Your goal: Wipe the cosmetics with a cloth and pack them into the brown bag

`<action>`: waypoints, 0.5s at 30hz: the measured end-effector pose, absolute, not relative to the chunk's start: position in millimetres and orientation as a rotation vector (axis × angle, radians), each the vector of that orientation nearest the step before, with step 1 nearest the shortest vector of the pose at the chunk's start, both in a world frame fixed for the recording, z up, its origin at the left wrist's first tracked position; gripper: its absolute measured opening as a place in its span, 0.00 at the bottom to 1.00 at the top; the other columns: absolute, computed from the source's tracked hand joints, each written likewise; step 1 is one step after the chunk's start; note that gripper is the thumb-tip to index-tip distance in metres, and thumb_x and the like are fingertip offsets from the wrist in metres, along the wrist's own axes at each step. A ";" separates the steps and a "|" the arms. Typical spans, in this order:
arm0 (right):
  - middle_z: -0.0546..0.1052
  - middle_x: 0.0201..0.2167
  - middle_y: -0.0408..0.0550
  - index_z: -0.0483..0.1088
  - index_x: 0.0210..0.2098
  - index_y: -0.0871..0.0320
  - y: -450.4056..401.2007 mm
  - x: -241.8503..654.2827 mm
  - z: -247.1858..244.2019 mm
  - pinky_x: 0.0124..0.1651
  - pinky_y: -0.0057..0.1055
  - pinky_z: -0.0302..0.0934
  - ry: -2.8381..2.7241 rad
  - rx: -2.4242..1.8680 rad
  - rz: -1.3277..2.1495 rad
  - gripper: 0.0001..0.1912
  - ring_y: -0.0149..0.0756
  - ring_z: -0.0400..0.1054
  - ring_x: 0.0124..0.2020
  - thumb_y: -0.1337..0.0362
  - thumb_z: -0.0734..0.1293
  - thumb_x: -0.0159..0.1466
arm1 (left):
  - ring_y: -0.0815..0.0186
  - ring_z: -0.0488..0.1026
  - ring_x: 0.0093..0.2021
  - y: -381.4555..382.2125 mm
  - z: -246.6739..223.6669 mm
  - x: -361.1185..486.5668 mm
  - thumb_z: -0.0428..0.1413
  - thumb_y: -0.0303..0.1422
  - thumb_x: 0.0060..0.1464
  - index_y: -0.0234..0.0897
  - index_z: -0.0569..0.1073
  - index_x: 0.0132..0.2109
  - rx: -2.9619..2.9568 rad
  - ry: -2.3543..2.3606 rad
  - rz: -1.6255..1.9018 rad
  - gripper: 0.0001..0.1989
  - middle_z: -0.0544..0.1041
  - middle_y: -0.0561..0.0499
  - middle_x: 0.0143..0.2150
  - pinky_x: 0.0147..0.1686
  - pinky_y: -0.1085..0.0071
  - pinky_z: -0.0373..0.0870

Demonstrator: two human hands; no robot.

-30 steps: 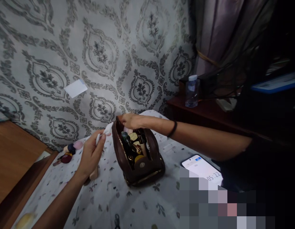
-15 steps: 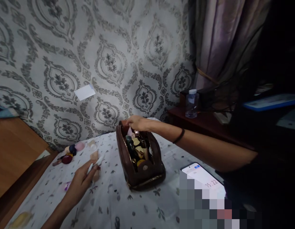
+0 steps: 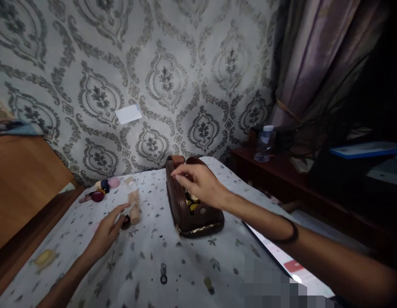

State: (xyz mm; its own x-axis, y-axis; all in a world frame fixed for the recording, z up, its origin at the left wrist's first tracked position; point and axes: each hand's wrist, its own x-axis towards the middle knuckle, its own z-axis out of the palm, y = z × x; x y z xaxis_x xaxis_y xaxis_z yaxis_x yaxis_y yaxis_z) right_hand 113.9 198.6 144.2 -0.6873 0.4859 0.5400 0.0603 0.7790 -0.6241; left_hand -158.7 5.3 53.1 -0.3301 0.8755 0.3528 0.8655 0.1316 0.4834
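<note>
A brown bag [image 3: 198, 226] stands unzipped on the patterned sheet [image 3: 147, 261], with small yellow and gold items showing inside. My right hand [image 3: 198, 182] is over the bag's opening, thumb and fingertips close together near its left edge; anything between them is too small to make out. To the left, my left hand [image 3: 110, 226] hovers by a beige tube [image 3: 134, 207] and a small dark round item [image 3: 125, 221]. Its fingers are apart, and nothing shows in them.
Cosmetics, among them a dark red item [image 3: 97, 196] and a pink sponge [image 3: 114, 183], lie at the left back. A phone [image 3: 282, 252] lies under my right forearm. A clear bottle [image 3: 264, 144] stands on the dark red table [image 3: 240, 155]. A wooden board [image 3: 25, 184] borders the left.
The white item is gone from my left hand, whose fingers are now apart. My right hand has come up and back from inside the bag. The view has shifted left.
</note>
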 end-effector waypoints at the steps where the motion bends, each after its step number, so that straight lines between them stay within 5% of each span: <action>1: 0.79 0.32 0.47 0.76 0.41 0.62 184.3 115.3 137.1 0.36 0.28 0.61 -2.273 -0.352 0.767 0.12 0.34 0.71 0.32 0.68 0.61 0.64 | 0.57 0.76 0.50 3.7 49.6 -163.8 0.46 0.45 0.63 0.39 0.73 0.53 1.817 2.333 1.011 0.20 0.78 0.45 0.52 0.50 0.64 0.72; 6: 0.79 0.36 0.51 0.75 0.41 0.60 127.8 112.5 90.5 0.40 0.30 0.64 -2.413 -0.139 0.934 0.13 0.36 0.73 0.36 0.66 0.58 0.68 | 0.61 0.77 0.34 -4.5 32.0 -183.1 0.46 0.48 0.62 0.39 0.75 0.42 1.750 2.263 1.075 0.21 0.80 0.47 0.41 0.41 0.65 0.74; 15: 0.80 0.36 0.49 0.77 0.42 0.57 84.8 76.6 17.1 0.42 0.33 0.64 -2.557 -0.334 1.257 0.13 0.39 0.71 0.38 0.62 0.61 0.66 | 0.64 0.70 0.30 -16.0 15.4 -205.9 0.41 0.47 0.63 0.38 0.67 0.26 1.713 2.493 0.964 0.24 0.72 0.52 0.26 0.35 0.70 0.64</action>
State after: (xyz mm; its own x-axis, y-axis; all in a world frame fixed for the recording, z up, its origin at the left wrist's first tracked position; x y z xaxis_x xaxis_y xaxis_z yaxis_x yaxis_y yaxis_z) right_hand 76.6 84.8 17.1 -0.9365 0.3216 0.1396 0.0859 0.5964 -0.7981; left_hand -205.9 -16.0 15.4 -0.4173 0.8373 0.3532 0.8572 0.2335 0.4590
